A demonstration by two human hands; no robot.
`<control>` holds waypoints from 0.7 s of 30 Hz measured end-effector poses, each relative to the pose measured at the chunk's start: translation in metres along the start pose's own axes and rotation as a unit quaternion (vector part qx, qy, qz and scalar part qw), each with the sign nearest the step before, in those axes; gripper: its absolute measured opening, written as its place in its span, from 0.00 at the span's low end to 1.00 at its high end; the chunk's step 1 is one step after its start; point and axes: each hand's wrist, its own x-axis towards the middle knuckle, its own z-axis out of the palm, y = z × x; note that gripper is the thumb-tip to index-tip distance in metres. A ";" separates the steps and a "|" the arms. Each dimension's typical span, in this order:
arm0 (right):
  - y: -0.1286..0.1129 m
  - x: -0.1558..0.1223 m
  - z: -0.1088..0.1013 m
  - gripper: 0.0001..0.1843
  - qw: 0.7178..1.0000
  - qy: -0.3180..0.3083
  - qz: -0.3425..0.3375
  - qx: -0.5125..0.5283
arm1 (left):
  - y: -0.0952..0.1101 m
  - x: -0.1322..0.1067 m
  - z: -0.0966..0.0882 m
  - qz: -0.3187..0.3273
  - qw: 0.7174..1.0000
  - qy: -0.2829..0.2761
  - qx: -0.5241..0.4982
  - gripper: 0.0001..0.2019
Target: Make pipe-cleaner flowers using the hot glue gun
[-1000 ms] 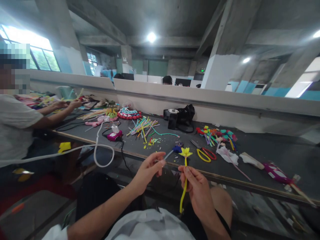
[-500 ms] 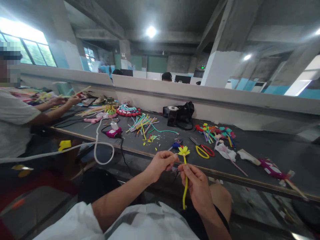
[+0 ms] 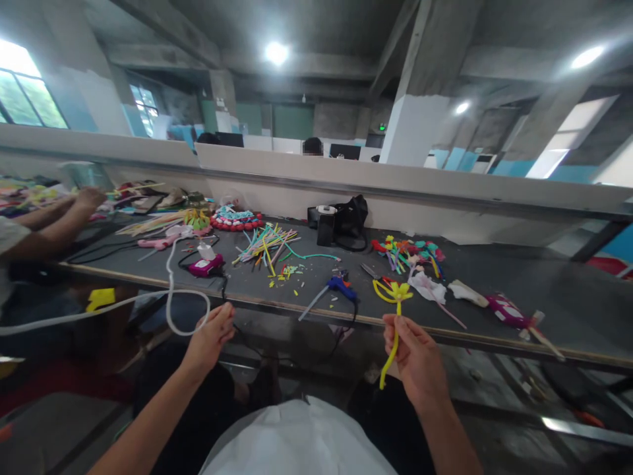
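Note:
My right hand (image 3: 418, 353) pinches the stem of a yellow pipe-cleaner flower (image 3: 398, 293) and holds it upright over the table's front edge. The flower has several pointed petals, and its stem bends down below my fingers. Out to the left, my left hand (image 3: 213, 335) is closed, thumb and fingertips pressed together. Whether anything thin is between them I cannot make out. A blue glue gun (image 3: 342, 287) lies on the table between my hands. Behind the flower, scissors (image 3: 368, 270) with red and yellow handles are partly covered.
On the dark table (image 3: 277, 290) lie a pipe-cleaner pile (image 3: 270, 245), yellow scraps (image 3: 277, 282), colourful finished pieces (image 3: 410, 251) and a black bag (image 3: 353, 218). A white cable (image 3: 171, 290) loops near my left hand. A co-worker's arms (image 3: 64, 218) are at far left.
My left hand has moved away from the flower, down and to the left. My right hand still holds the stem, now farther right in view. The glue gun is now fully uncovered.

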 end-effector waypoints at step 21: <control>-0.004 0.014 0.027 0.16 0.995 0.051 -0.090 -0.011 | -0.011 -0.066 0.171 -0.080 0.881 -0.465 0.039 0.21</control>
